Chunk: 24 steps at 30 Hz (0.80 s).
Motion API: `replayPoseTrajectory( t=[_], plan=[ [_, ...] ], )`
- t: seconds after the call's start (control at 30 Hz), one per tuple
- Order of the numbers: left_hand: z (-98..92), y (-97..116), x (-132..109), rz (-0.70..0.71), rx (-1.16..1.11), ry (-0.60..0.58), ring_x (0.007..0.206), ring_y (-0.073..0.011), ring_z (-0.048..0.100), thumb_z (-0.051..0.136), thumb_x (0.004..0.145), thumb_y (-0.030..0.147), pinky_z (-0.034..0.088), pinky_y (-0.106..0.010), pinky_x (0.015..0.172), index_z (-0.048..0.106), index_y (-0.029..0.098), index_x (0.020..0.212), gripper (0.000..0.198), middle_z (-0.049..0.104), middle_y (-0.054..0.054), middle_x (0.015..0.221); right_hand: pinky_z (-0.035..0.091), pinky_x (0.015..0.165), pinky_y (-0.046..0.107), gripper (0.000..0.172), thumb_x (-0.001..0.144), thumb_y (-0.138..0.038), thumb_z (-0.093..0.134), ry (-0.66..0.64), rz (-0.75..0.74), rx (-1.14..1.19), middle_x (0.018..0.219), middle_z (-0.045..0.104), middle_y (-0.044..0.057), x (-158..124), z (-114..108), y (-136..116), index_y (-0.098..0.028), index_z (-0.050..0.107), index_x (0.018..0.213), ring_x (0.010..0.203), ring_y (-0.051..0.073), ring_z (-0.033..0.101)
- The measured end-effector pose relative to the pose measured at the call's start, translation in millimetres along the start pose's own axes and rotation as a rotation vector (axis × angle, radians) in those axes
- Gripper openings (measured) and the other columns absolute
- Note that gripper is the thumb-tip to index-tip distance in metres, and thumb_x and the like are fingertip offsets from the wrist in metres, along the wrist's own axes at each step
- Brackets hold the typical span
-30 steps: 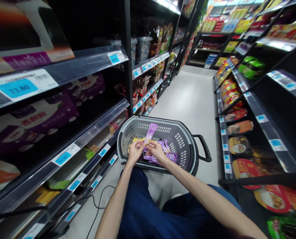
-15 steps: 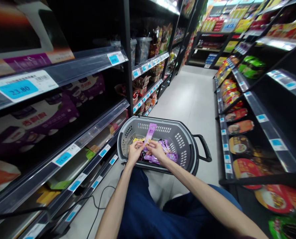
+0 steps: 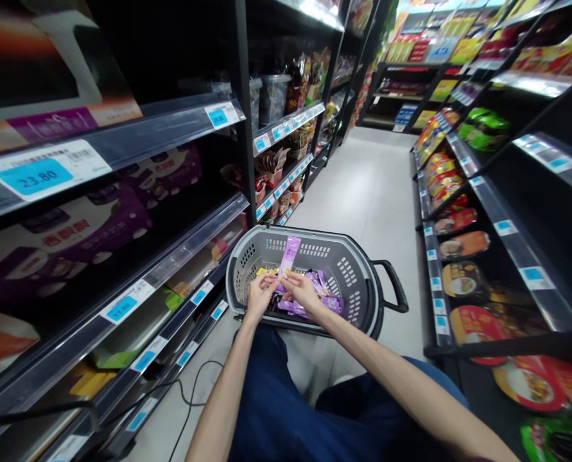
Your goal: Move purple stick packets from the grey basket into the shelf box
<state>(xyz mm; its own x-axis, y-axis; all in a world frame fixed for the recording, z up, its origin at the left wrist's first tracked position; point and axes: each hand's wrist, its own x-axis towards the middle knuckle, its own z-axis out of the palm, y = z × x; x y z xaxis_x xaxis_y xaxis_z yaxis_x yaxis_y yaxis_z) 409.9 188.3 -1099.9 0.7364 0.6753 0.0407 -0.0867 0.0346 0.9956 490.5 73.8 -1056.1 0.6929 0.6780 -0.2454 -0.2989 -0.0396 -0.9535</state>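
Observation:
A grey plastic shopping basket [image 3: 348,247] stands on the aisle floor in front of my knees. Inside it lie several purple and yellow snack packets [image 3: 327,298]. My left hand [image 3: 260,294] and my right hand [image 3: 301,290] meet over the basket. Together they pinch the lower end of one long purple packet [image 3: 288,253], which stands upright above the others. Both hands are inside the basket's rim, close to its near wall.
Dark shelving with blue price tags runs along the left [image 3: 122,301] and holds purple boxes [image 3: 74,231]. Shelves on the right [image 3: 507,231] carry round bowl packs. The basket's black handle [image 3: 395,285] sticks out to the right. A black cable [image 3: 189,398] lies on the pale floor.
Almost nothing has moved. Both hands stay on the purple packet over the basket, with only a slight shift of the view.

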Motion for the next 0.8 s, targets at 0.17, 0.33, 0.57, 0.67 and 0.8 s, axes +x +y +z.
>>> replayPoseTrajectory(
  t=[0.17,0.33,0.57,0.67,0.8],
  plan=[
    [2.9,4.1,-0.1,0.035,0.028,-0.021,0.075,-0.0144,0.065,0.073,0.073,0.034,0.050,-0.025,0.073,0.067,0.015,0.091,0.027,0.068,-0.005,0.087,0.042,0.041,0.019,0.039,0.066,-0.042,0.079,0.051,0.030,0.007,0.060,0.065,-0.001,3.1,-1.0,1.3,-0.014,0.067,0.090,0.043,0.012,0.060],
    [4.7,4.7,-0.9,0.034,0.051,-0.034,0.074,-0.0138,0.064,0.075,0.073,0.037,0.050,-0.023,0.068,0.065,0.015,0.094,0.032,0.067,-0.006,0.088,0.041,0.042,0.018,0.034,0.068,-0.043,0.077,0.052,0.038,0.011,0.055,0.062,-0.001,4.3,-2.4,1.3,-0.014,0.068,0.081,0.044,0.011,0.059],
    [5.4,1.5,-2.5,0.060,0.131,-0.062,0.079,-0.0148,0.062,0.082,0.064,0.033,0.047,-0.019,0.058,0.061,0.017,0.101,0.046,0.065,-0.006,0.096,0.040,0.040,0.018,0.040,0.065,-0.045,0.078,0.045,0.040,0.016,0.052,0.061,0.000,4.6,-3.0,3.6,-0.011,0.071,0.084,0.039,0.009,0.054],
    [5.9,0.1,-3.8,0.083,0.185,-0.044,0.081,-0.0145,0.060,0.084,0.059,0.028,0.046,-0.018,0.057,0.058,0.018,0.101,0.050,0.063,-0.006,0.099,0.040,0.041,0.018,0.041,0.066,-0.046,0.077,0.044,0.036,0.015,0.051,0.062,0.000,4.0,-2.2,3.9,-0.011,0.071,0.086,0.040,0.010,0.055],
    [4.6,-0.8,-5.2,0.091,0.211,-0.034,0.073,-0.0125,0.060,0.081,0.062,0.027,0.045,-0.017,0.056,0.056,0.019,0.095,0.042,0.061,-0.002,0.088,0.038,0.038,0.019,0.035,0.067,-0.044,0.076,0.030,0.017,0.004,0.052,0.063,0.001,2.7,-0.1,2.5,-0.013,0.071,0.081,0.037,0.010,0.052]
  ],
)
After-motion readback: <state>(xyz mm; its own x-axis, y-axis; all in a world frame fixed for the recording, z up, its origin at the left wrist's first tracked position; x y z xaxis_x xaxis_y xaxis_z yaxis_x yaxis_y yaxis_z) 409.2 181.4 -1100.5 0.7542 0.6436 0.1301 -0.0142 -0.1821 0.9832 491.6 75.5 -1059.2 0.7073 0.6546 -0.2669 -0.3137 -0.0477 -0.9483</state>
